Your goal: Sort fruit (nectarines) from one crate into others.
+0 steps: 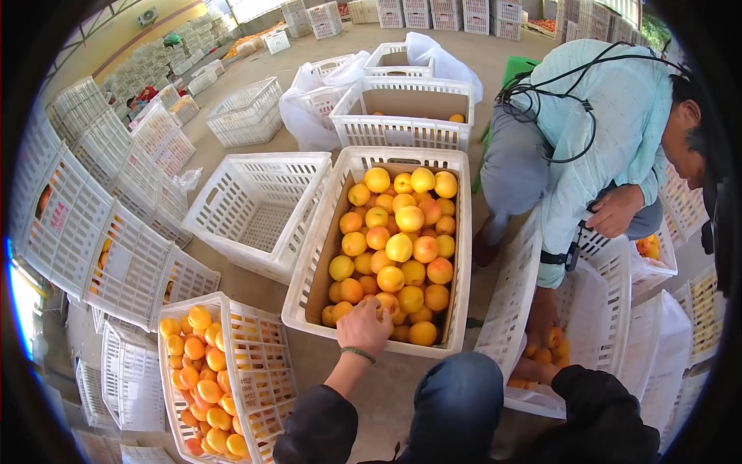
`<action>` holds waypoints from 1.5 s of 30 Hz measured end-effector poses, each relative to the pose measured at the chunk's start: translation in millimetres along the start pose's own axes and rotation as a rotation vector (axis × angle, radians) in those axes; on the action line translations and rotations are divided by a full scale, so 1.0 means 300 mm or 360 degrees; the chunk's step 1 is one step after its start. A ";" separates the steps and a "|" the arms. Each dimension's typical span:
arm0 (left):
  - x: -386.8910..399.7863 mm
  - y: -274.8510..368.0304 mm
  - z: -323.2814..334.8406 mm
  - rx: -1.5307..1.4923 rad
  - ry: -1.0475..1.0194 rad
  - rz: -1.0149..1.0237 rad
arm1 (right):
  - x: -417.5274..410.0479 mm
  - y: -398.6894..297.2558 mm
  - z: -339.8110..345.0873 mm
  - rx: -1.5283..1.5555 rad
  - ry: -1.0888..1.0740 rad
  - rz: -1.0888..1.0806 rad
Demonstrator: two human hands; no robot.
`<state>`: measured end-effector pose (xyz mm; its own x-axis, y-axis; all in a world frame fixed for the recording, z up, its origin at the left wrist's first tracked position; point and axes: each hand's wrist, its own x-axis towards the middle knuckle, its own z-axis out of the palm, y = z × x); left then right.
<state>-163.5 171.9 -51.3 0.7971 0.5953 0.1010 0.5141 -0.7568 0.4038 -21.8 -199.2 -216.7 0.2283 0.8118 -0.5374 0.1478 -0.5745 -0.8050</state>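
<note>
A white plastic crate lined with cardboard stands before me, filled with yellow-orange apricots. My left hand, with a braided bracelet at the wrist, reaches over its near edge, fingers curled at an apricot; whether it grips the fruit is unclear. My right hand reaches into a lined white crate at the right, by some orange apricots. Its fingers are mostly hidden by the crate and fruit. A co-worker's hand is in that same crate, just above mine.
An empty white crate stands left of the apricot crate. A tilted crate of apricots is at lower left. Stacked crates line the left. A co-worker bends over at right. More crates stand beyond.
</note>
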 end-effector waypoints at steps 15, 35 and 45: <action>-0.017 -0.032 0.001 0.0059 -0.0030 0.0044 | -0.382 -0.437 -0.305 0.1091 0.0008 0.0269; -0.010 -0.033 -0.010 -0.0003 0.0055 0.0062 | 0.227 -0.938 -0.205 -0.1550 0.0239 -0.0844; 0.010 -0.019 0.035 0.0140 -0.0074 0.0020 | -0.397 -0.352 -0.433 -0.1080 0.0254 0.0330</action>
<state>-160.8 175.3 -62.9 0.8165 0.5740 0.0622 0.5281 -0.7860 0.3214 60.4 -249.0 -35.1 0.4466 0.6838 -0.5770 0.6388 -0.6952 -0.3294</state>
